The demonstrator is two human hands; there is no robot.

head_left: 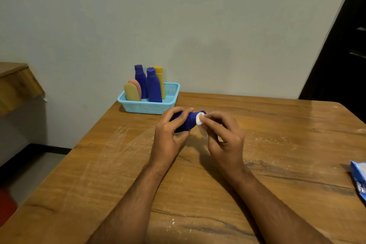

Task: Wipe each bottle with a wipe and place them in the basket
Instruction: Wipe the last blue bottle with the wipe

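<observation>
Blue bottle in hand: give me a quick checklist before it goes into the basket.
1. Grip on the blue bottle: ok, the left hand wraps its body.
2. Wipe in contact: ok, the right hand pinches it against the bottle's end.
3. Whole bottle wiped: cannot tell, only the end is being wiped.
4. Room in the basket: ok, its right part shows open space beside the five bottles standing inside.
5. Path to the basket: ok, bare table lies between.
6. Spare wipes: cannot tell, the packet is cut off by the frame edge.
</observation>
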